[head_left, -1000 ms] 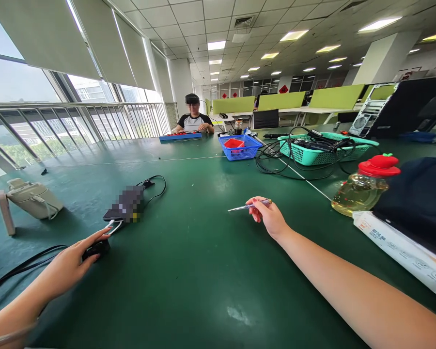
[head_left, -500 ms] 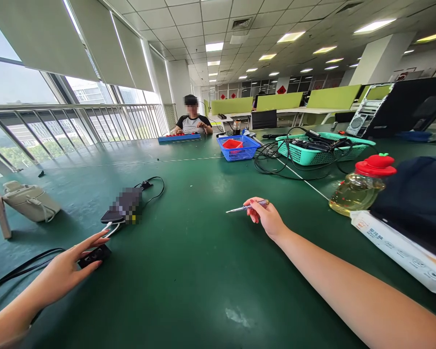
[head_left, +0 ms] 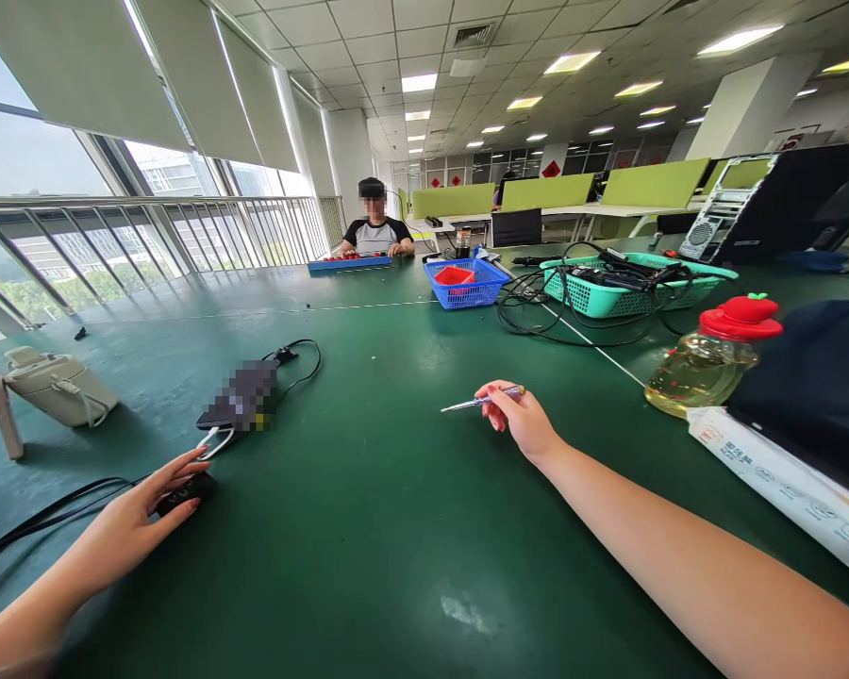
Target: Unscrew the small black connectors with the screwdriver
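At lower left, my left hand (head_left: pixel 138 517) lies around a small black block (head_left: pixel 188 492), thumb on its near side and long fingers along its far side. The hand partly covers the block. Just beyond those fingertips, white cable plugs (head_left: pixel 216 439) meet a dark, blurred-out device (head_left: pixel 244 391) lying on the green table (head_left: pixel 340 566). Right of centre, my right hand (head_left: pixel 516 420) is closed on a slim screwdriver (head_left: pixel 467 405) with a clear purplish handle. Its metal tip points left, over the bare tabletop.
A beige bottle (head_left: pixel 63 389) lies at left near black cables (head_left: pixel 49 521). Rightward are a blue basket (head_left: pixel 467 294), a green basket (head_left: pixel 608 300) of cables, a red-lidded jar (head_left: pixel 707 368) and a white packet (head_left: pixel 778 481). Across the table a person (head_left: pixel 376 231) sits behind a blue tray (head_left: pixel 350 267).
The black block tilts slightly within my left hand. My right hand and the screwdriver stay nearly still. The person opposite has lowered a hand to the tray. The view shifts slightly.
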`<control>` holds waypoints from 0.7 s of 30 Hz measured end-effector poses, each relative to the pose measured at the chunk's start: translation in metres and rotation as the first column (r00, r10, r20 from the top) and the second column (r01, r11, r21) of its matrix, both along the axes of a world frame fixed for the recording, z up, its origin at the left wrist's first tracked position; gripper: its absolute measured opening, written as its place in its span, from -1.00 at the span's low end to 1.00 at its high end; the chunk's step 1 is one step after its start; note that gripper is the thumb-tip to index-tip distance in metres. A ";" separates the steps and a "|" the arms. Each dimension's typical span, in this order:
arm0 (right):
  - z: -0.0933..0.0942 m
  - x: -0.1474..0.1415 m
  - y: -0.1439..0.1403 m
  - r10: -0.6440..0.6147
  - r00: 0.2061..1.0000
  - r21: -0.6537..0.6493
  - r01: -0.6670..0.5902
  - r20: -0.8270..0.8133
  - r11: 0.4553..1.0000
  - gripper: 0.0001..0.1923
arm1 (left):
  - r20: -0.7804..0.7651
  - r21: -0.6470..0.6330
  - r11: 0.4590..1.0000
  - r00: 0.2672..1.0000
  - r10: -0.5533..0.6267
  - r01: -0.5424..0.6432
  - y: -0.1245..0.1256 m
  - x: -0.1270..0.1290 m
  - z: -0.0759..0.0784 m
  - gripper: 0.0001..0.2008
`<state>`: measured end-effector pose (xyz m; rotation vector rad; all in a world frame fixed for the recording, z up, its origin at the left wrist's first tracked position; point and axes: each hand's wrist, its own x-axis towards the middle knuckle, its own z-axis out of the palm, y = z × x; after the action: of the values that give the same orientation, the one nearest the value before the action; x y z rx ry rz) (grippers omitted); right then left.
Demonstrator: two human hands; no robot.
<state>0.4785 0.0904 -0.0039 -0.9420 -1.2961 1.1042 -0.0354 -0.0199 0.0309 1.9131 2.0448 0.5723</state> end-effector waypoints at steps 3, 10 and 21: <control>-0.001 0.000 0.000 0.004 1.000 0.000 -0.004 -0.003 1.000 -0.57 | -0.105 0.005 1.000 0.994 0.030 -0.030 -0.003 0.006 0.003 -0.28; 0.000 0.000 0.000 0.012 1.000 0.000 -0.012 -0.001 1.000 -0.55 | -0.421 -0.019 0.981 0.892 0.167 -0.193 -0.006 0.026 0.015 -0.44; 0.006 -0.002 -0.011 -0.041 0.999 0.015 0.041 0.031 0.999 -0.50 | -0.227 0.178 0.791 0.806 -0.546 0.586 0.070 0.260 0.028 -0.68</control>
<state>0.4764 0.0791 0.0020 -0.9750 -1.3029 1.0510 0.2249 0.0505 0.0591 2.6439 1.3859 0.5323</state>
